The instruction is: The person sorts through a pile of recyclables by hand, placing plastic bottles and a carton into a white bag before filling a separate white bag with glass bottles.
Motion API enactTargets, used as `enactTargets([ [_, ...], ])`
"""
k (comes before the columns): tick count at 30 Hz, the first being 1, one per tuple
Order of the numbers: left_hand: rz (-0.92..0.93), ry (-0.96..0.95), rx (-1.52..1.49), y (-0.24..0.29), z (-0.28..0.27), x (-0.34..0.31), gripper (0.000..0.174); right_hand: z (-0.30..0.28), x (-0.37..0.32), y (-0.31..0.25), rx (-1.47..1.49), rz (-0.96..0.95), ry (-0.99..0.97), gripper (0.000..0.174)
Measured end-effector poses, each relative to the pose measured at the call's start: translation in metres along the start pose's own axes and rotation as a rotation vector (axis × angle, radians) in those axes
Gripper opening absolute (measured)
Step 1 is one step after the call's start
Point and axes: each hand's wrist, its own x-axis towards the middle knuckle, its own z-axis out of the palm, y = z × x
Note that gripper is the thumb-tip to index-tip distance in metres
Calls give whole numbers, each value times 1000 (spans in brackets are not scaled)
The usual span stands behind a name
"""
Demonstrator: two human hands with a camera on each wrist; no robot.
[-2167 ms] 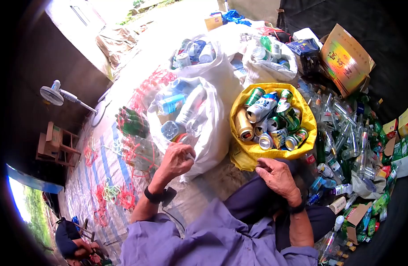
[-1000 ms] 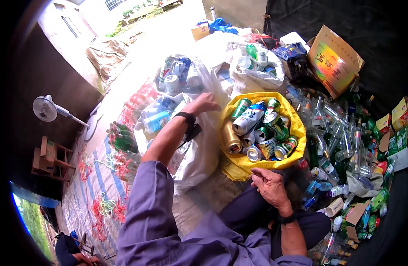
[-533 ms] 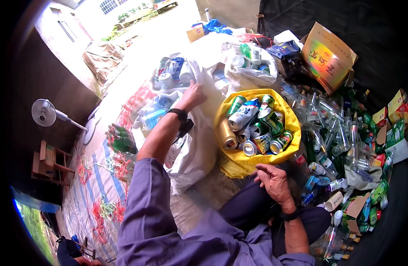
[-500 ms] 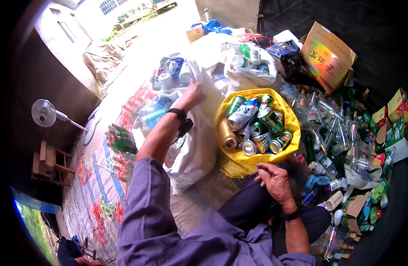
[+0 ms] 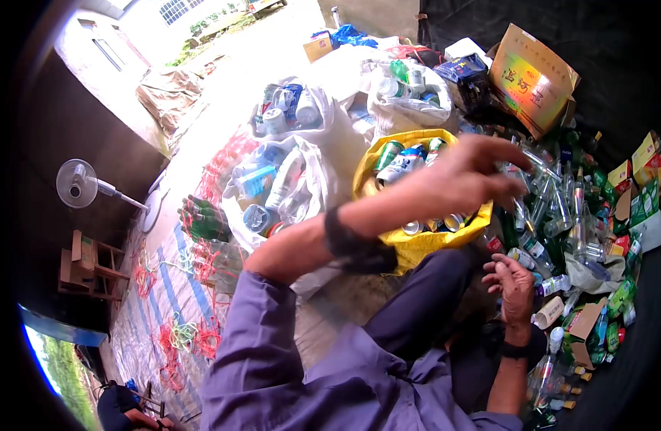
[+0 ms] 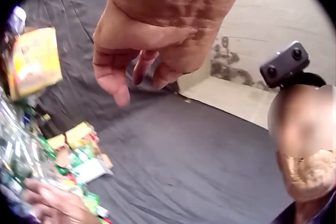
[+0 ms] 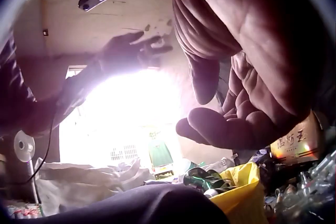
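My left hand point(image 5: 474, 176) is raised over the yellow bag point(image 5: 420, 250), its fingers spread and blurred by motion, with nothing in them. It hides part of the bag's drink cans point(image 5: 399, 167). In the left wrist view the same hand point(image 6: 157, 40) hangs with loosely bent fingers. My right hand point(image 5: 514, 287) is lifted beside my knee, close to the pile of glass bottles point(image 5: 560, 205). Its fingers curl loosely around nothing, as the right wrist view shows of the hand point(image 7: 247, 92). Left of the yellow bag stands a white sack point(image 5: 322, 190) holding plastic bottles point(image 5: 286, 178).
Two more white sacks of cans and bottles stand behind, one being the rear sack point(image 5: 338, 126). A printed carton point(image 5: 532, 79) leans at back right. On the left are a fan point(image 5: 77, 183), a wooden stool point(image 5: 100, 262), red string point(image 5: 169, 352) and another person point(image 5: 122, 409).
My left hand went from the front white sack to the rear sack's edge, then swung right across the yellow bag. My right hand moved right, from the yellow bag's front toward the bottle pile.
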Motion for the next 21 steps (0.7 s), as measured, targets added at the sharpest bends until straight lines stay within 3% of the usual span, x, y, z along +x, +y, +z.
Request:
enactTargets([
  [2,50,-201,-104,38,43,0,36,-15,-5,-2,0,43,18,29],
  [3,253,-209,-123,41,68,8,33,-47,-4,36,-33,-72,15,30],
  [4,455,-215,-143,45,89,13,31,-45,-7,35,-31,-66,19,30],
  [7,698,-337,-207,61,143,16,31,-30,-13,12,-68,174,163,33],
  [8,751,-381,-221,65,158,16,31,-35,-19,8,-83,152,124,34],
  [14,876,-505,-249,75,207,7,30,-39,-46,-13,-46,-9,64,34],
  [21,892,-533,-248,75,234,6,30,-55,-50,5,3,114,65,31],
])
